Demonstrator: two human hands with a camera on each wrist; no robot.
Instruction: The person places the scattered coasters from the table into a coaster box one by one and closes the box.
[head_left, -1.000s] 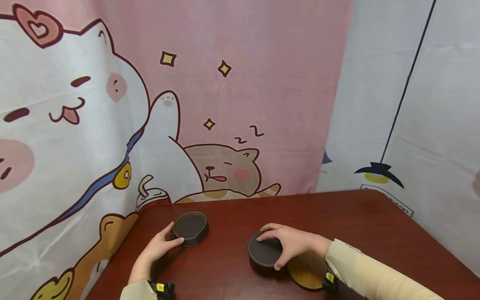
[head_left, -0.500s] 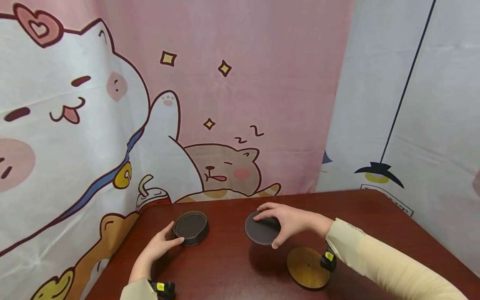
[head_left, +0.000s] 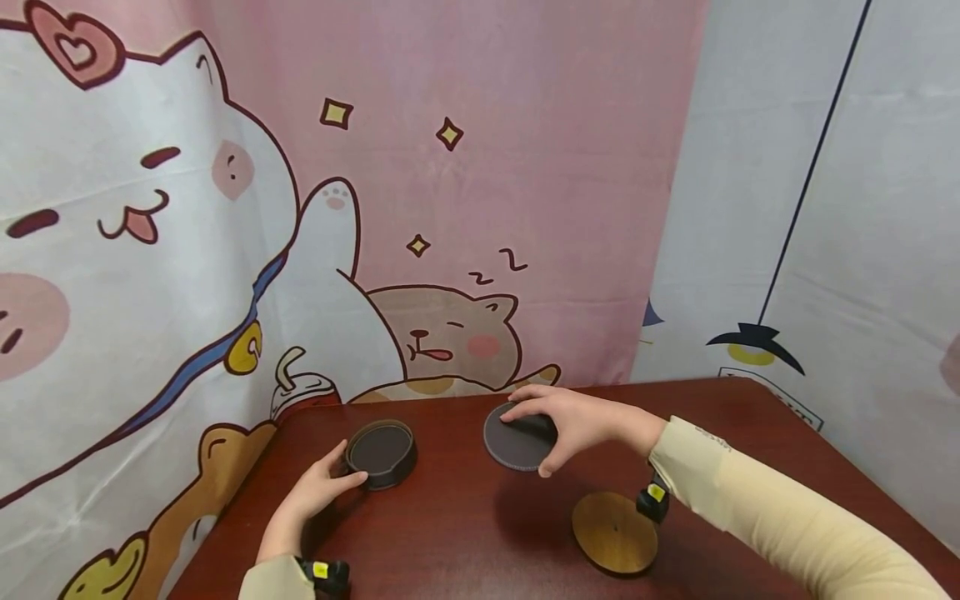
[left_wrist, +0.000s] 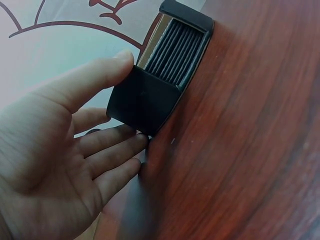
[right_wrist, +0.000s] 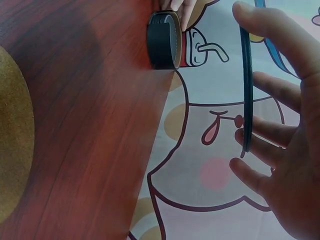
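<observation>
My right hand point(head_left: 573, 425) holds a round black coaster point(head_left: 510, 442) with stitched edging by its rim, raised over the table. Edge-on in the right wrist view, that coaster point(right_wrist: 247, 95) looks thin, gripped between thumb and fingers. At the left stands a round black coaster holder point(head_left: 384, 475) with a slot in its side. Through the slot, a stack of coasters point(left_wrist: 175, 52) shows in the left wrist view. My left hand point(head_left: 318, 492) holds the holder's side, thumb at the slot edge and fingers low on its wall.
A round wooden disc point(head_left: 615, 533) with a small mark at its centre lies on the reddish-brown table point(head_left: 450, 542), below my right wrist. A cartoon-printed curtain point(head_left: 480, 200) hangs right behind the table's far edge.
My right hand has lifted the coaster up and away from near the wooden disc, toward the table's back, uncovering more of the disc. My left hand and the holder have stayed put.
</observation>
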